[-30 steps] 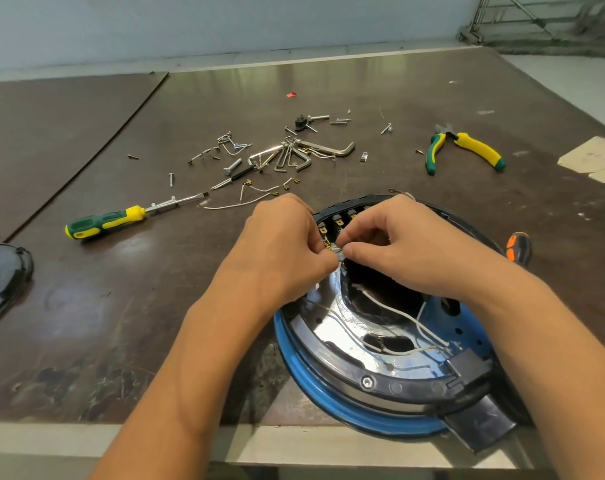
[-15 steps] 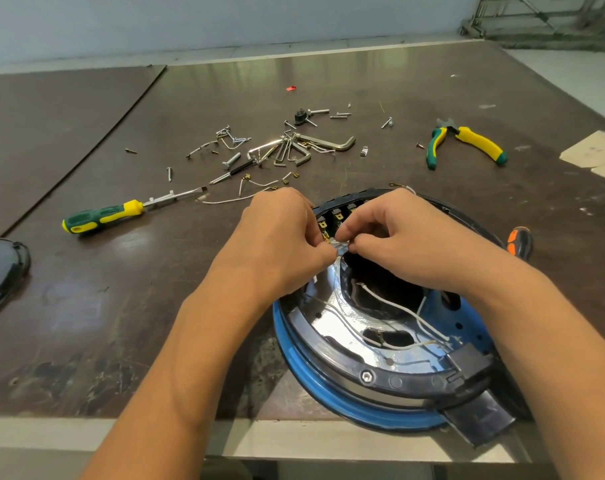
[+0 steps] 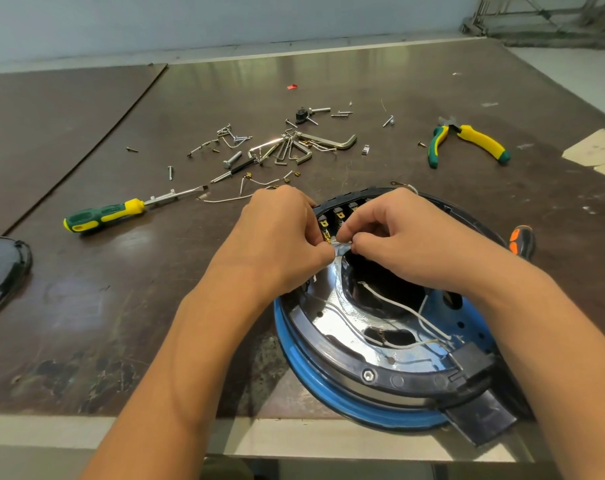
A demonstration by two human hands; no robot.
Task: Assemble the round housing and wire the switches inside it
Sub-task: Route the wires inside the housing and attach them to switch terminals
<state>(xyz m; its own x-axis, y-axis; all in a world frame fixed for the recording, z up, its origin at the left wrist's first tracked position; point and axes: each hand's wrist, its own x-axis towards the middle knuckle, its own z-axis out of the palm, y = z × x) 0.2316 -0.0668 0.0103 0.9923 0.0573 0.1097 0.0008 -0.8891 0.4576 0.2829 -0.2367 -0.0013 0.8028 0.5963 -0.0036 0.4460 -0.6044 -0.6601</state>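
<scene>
The round housing (image 3: 329, 386), blue-rimmed with a mirrored plate inside, is sitting at the near edge of the table (image 3: 121, 323), with a white wire (image 3: 391, 303) trailing across its opening. Over its far-left rim the left hand (image 3: 280, 237) and right hand (image 3: 408, 237) are meeting, fingers curled, each pinching a small pale wire terminal (image 3: 341, 248) just beside the row of switches (image 3: 339, 214). The wiring step seems to be under way. Next, the terminal is probably going to need lining up and pushing squarely onto a brass tab. Further off, a screwdriver (image 3: 103, 216), hex keys (image 3: 294, 147) and pliers (image 3: 467, 140) are lying on the table.
</scene>
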